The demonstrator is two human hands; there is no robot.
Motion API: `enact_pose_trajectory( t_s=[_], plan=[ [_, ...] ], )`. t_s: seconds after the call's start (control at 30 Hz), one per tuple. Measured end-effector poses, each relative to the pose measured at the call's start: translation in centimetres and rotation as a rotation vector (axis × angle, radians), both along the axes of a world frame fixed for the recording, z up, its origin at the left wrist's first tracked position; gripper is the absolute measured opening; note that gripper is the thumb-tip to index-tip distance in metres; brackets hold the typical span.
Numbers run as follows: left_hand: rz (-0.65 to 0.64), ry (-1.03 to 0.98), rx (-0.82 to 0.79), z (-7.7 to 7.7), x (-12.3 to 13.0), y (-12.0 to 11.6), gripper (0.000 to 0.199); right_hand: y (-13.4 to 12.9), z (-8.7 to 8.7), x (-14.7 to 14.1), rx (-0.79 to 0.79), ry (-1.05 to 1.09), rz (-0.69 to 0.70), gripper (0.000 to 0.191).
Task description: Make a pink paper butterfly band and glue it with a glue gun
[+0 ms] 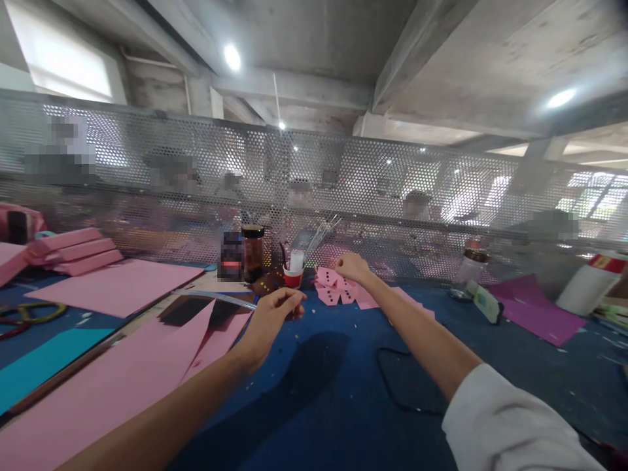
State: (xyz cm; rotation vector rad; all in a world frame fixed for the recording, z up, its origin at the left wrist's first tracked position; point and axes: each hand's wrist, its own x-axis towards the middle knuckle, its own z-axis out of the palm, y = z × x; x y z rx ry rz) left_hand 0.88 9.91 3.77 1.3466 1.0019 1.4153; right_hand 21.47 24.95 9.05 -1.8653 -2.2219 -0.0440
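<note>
My left hand (272,320) hovers over the blue tabletop beside the pink sheets, thumb and fingertips drawn together. Whatever may lie in that pinch is too small to make out. Farther off, my right hand (352,267) is closed at the back edge of a cluster of small cut pink paper pieces (330,294) marked with black squares. Its fingertips are hidden from view, so I cannot tell if a piece is in them. More pink paper (367,299) lies under my right forearm. A red-and-white paper cup (293,278) stands between the hands, toward the back.
Large pink sheets (122,386), a teal sheet (53,360) and scissors (44,311) lie left. Behind stand a lidded jar (254,255) and a perforated metal screen (353,176). Right are a black cable (385,379), a phone (485,304), purple paper (534,311) and a white roll (586,288).
</note>
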Motion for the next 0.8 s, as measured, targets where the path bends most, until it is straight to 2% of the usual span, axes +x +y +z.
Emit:
enact_pose_trajectory(
  t_s=[0.13,0.23,0.33,0.37,0.43,0.5,0.57,0.67,0.8],
  plan=[
    [-0.014,-0.046,-0.008,0.1,-0.2,0.1,0.023,-2.1,0.4,-0.3,0.032,0.159,0.149,0.024],
    [-0.024,-0.080,-0.010,0.3,-0.3,0.2,0.024,-4.5,0.7,-0.8,-0.059,0.277,0.362,0.026],
    [-0.027,-0.120,0.004,0.7,-0.2,0.1,0.023,-7.0,0.1,-1.2,-0.292,0.370,0.606,0.032],
    [-0.030,-0.133,0.011,0.8,-0.1,0.0,0.023,-7.7,-0.3,-1.3,-0.487,0.488,0.732,0.039],
    [-0.039,-0.156,0.021,1.2,0.0,-0.3,0.022,-8.8,-1.3,-1.5,-0.770,0.681,0.866,0.043],
    [-0.042,-0.173,0.023,1.5,0.1,-0.5,0.022,-9.4,-2.2,-1.6,-0.891,0.791,0.883,0.036],
    [-0.035,-0.184,0.018,1.6,0.1,-0.6,0.022,-9.7,-2.7,-1.7,-0.900,0.839,0.819,0.025],
    [-0.006,-0.195,-0.002,1.3,0.0,-0.3,0.023,-9.6,-2.6,-1.8,-0.840,0.883,0.707,0.022],
    [0.005,-0.191,-0.035,0.8,-0.1,0.0,0.025,-9.6,-1.6,-1.5,-0.730,0.965,0.665,0.028]
  ],
)
